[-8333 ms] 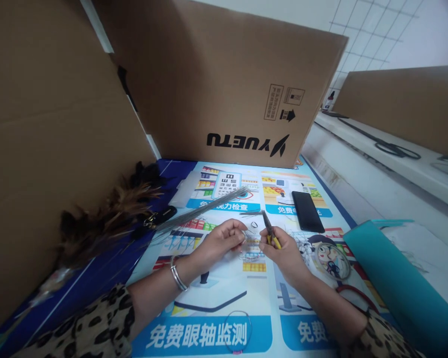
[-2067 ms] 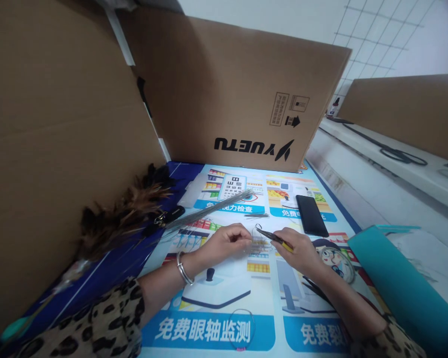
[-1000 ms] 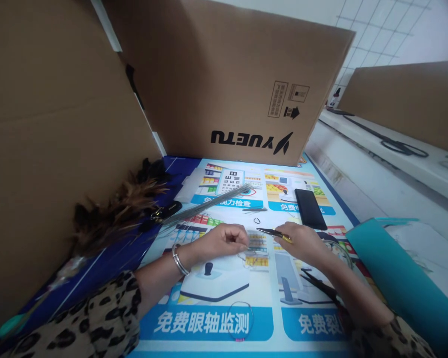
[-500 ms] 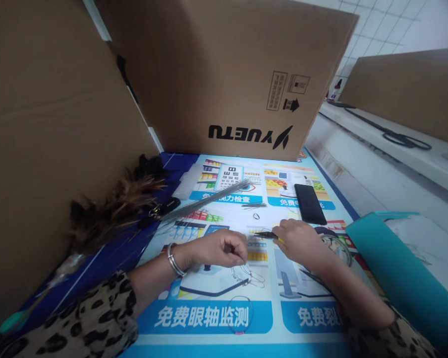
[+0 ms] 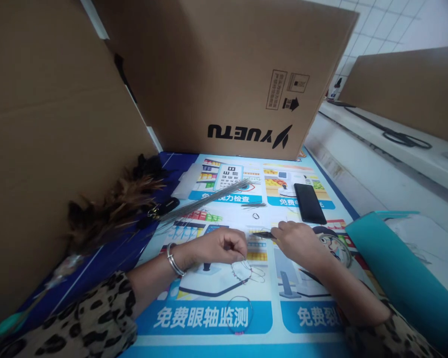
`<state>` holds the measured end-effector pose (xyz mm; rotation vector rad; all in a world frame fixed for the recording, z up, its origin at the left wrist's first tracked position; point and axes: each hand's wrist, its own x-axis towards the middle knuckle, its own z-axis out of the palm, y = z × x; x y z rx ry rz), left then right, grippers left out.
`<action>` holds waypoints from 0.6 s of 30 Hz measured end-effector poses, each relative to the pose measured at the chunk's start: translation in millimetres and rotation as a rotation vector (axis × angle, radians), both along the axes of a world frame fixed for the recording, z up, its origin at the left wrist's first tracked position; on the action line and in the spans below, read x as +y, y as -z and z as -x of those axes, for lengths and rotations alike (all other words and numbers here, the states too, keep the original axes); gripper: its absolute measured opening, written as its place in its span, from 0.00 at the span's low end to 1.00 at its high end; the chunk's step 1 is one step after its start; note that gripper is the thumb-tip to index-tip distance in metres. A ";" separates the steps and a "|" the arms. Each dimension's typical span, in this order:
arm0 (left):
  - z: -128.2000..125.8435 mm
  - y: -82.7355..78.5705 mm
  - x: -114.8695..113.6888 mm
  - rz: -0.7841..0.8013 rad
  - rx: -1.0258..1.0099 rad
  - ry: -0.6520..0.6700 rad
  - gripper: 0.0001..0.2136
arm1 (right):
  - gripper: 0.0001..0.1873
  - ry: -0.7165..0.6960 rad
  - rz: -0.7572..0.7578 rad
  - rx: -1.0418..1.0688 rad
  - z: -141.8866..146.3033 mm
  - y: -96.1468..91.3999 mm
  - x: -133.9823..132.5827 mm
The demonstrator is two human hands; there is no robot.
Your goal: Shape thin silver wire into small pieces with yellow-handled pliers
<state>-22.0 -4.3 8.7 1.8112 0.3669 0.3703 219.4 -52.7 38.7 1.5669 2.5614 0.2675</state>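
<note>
Dark-tipped pliers [image 5: 263, 235] point toward the left edge of the tabletop [image 5: 194, 350] from the right hand [image 5: 296, 243]; thin wire loops [image 5: 250, 275] trail below the left hand [image 5: 224, 245].

Pliers [image 5: 263, 235] sit in the right hand [image 5: 296, 243], pointing at the left hand [image 5: 224, 247], whose pinch holds wire loops [image 5: 242, 279] on its near side. Nearer the wearer, a ring [image 5: 240, 333] lies on the mat [image 5: 259, 338]. Beyond the hands, between them, are a loop [image 5: 253, 217], then wire pieces [image 5: 254, 205]. Beyond the left hand, a wire bundle [image 5: 209, 199] slants toward feathers [image 5: 112, 204]; beyond the right, a phone [image 5: 309, 203].
</note>
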 end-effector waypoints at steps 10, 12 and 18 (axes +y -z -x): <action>-7.1 2.2 2.6 0.033 -0.063 -0.269 0.05 | 0.11 0.090 -0.255 0.063 3.7 -3.8 -4.6; -8.5 1.9 2.9 0.026 -0.101 -0.320 0.04 | 0.10 0.081 -0.295 0.067 6.0 -3.2 -6.4; -9.7 3.5 4.2 0.008 -0.158 -0.421 0.03 | 0.10 0.069 -0.284 0.116 11.1 -0.3 -8.6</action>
